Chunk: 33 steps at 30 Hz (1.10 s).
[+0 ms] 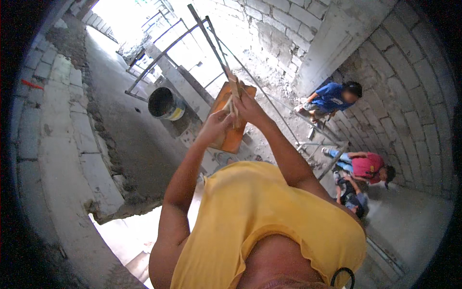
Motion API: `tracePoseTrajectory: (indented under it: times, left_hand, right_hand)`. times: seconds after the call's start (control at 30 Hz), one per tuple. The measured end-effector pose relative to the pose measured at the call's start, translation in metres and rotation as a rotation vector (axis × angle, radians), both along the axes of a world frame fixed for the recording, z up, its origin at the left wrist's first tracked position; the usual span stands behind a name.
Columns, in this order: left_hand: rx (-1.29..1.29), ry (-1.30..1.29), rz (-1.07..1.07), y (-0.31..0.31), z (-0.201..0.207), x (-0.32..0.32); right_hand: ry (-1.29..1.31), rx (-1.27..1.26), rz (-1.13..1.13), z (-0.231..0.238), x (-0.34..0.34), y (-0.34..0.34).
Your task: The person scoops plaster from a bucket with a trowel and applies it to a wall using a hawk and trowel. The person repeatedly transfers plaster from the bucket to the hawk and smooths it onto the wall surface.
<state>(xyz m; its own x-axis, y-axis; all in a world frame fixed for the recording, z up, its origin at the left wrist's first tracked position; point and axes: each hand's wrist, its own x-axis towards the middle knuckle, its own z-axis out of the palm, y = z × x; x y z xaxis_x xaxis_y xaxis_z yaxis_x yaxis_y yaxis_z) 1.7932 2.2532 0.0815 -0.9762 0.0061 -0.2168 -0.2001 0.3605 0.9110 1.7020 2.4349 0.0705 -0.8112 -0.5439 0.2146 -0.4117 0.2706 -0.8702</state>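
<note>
Both my hands are raised in front of my chest around a thin wooden stick (pixel 234 89). My right hand (pixel 249 108) grips the stick near its lower part, fingers closed on it. My left hand (pixel 215 126) touches the stick's lower end; its fingers curl against it. Behind the hands lies an orange flat board (pixel 236 137) on a low block. I wear a yellow top.
A dark bucket (pixel 165 102) stands by a metal scaffold frame (pixel 163 53). Grey block walls (pixel 53 120) rise on the left and right. A person in blue (pixel 332 98) crouches by the wall; two more people (pixel 363 168) crouch on the floor below.
</note>
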Motion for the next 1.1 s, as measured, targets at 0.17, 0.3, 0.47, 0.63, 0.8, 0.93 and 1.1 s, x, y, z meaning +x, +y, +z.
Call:
tracePoseTrajectory:
  times: [0.17, 0.3, 0.47, 0.63, 0.8, 0.93, 1.1]
  left_hand:
    - [-0.104, 0.036, 0.078, 0.005, 0.006, 0.001]
    - [-0.270, 0.122, 0.081, -0.001, 0.001, 0.004]
    - [-0.083, -0.033, 0.150, 0.017, 0.033, 0.004]
    - [0.084, -0.120, 0.020, 0.001, 0.016, 0.011]
    - [0.050, -0.221, -0.197, 0.001, 0.007, 0.004]
    - [0.013, -0.284, -0.352, -0.002, -0.018, -0.008]
    - [0.077, -0.310, -0.584, 0.031, -0.006, -0.003]
  right_hand:
    - [-0.228, 0.110, 0.087, 0.031, 0.002, 0.009]
    - [-0.310, 0.072, 0.077, 0.034, 0.011, 0.004]
    - [-0.387, -0.049, 0.194, 0.019, 0.018, 0.011]
    - [-0.456, -0.039, 0.284, 0.031, 0.037, 0.027]
    - [-0.551, -0.199, 0.199, 0.048, 0.062, 0.047]
    - [-0.528, -0.284, -0.001, -0.008, 0.079, 0.038]
    - [-0.431, -0.448, -0.284, -0.064, 0.100, 0.015]
